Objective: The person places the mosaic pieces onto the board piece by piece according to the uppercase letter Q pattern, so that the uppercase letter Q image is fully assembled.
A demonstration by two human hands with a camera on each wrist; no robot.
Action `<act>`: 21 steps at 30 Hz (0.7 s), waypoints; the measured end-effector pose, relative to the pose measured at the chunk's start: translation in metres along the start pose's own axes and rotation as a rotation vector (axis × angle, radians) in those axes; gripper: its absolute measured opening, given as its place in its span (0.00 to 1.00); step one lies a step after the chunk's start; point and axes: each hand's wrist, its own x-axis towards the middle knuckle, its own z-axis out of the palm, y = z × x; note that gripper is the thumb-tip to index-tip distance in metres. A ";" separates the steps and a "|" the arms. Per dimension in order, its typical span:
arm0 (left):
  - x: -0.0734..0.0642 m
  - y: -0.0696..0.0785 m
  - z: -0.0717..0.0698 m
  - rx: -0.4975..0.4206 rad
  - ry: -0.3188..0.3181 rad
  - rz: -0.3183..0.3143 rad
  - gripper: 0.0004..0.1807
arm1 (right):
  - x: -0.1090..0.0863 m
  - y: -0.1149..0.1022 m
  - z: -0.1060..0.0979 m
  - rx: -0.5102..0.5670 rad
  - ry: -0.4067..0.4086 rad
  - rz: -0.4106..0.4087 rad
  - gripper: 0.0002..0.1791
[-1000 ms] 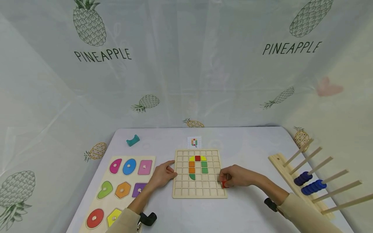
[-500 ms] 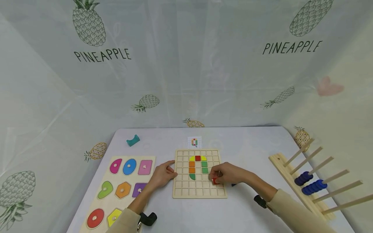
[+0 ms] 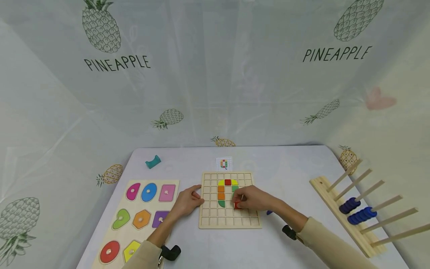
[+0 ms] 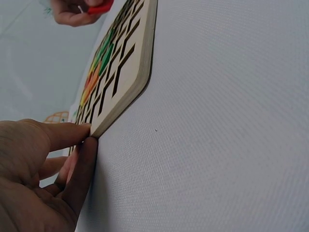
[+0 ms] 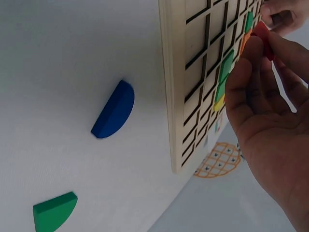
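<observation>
My left hand [image 3: 186,201] rests at the left edge of a wooden grid board [image 3: 211,221], thumb and fingertips touching its side. Between thumb and fingers, my right hand [image 3: 254,198] pinches a small red block [image 5: 263,42] at the board's surface, below the green squares. Those fingers partly hide the block and the green squares [image 3: 235,188]. A red square [image 3: 227,182], yellow corner pieces [image 3: 221,182], orange squares [image 3: 221,192] and a green rounded piece [image 3: 221,203] sit in the grid.
A small picture card [image 3: 224,163] lies behind the board. A shape puzzle [image 3: 147,205] is at left, near a teal piece [image 3: 153,161]. At right stands a peg rack [image 3: 342,216] with blue rings. Blue [image 5: 115,111] and green [image 5: 55,212] loose pieces lie right of the board.
My right hand has carried the red block leftward from the board's right edge to the spot below the green squares. A loose blue piece has come into view behind it. My left hand stays put.
</observation>
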 end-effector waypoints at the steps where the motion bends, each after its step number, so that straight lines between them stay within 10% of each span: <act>1: 0.000 0.000 0.000 0.000 0.002 0.002 0.34 | 0.001 0.000 0.001 0.002 0.002 0.002 0.05; 21: 0.001 -0.002 0.000 -0.010 0.000 0.007 0.34 | 0.019 -0.003 0.017 -0.024 0.073 -0.021 0.05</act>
